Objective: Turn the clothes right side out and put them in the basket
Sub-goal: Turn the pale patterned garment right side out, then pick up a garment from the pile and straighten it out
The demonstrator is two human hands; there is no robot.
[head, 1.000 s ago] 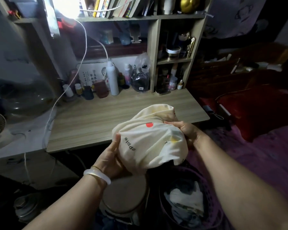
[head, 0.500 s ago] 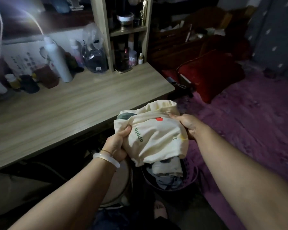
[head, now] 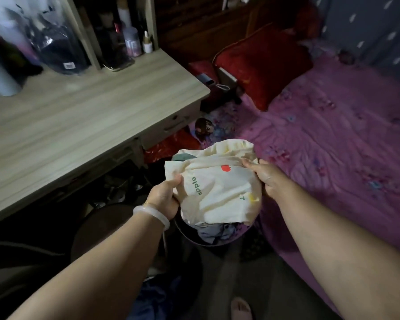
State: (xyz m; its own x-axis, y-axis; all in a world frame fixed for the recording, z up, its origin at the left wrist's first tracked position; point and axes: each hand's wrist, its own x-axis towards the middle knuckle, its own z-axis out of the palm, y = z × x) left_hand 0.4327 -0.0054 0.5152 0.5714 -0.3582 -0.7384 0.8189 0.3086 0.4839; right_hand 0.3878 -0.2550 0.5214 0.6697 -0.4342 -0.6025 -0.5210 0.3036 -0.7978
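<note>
A cream garment [head: 219, 190] with a red apple print and the green word "apple" is bunched between both hands. My left hand [head: 164, 197], with a pale bangle on the wrist, grips its left edge. My right hand [head: 267, 179] grips its right edge. The bundle hangs just above a dark round basket [head: 189, 236] on the floor, which holds grey and blue clothes [head: 217, 232]. Most of the basket is hidden behind the garment.
A wooden desk [head: 79, 116] with bottles and a shelf unit stands to the left. A bed with a purple cover [head: 333, 146] and a red pillow [head: 261, 63] lies to the right. A round dark stool [head: 106, 227] sits left of the basket. My slippered foot [head: 240, 308] shows below.
The view has swung right and down, from the desk toward the bed and floor. Both hands have carried the cream garment down over the basket, keeping their grip.
</note>
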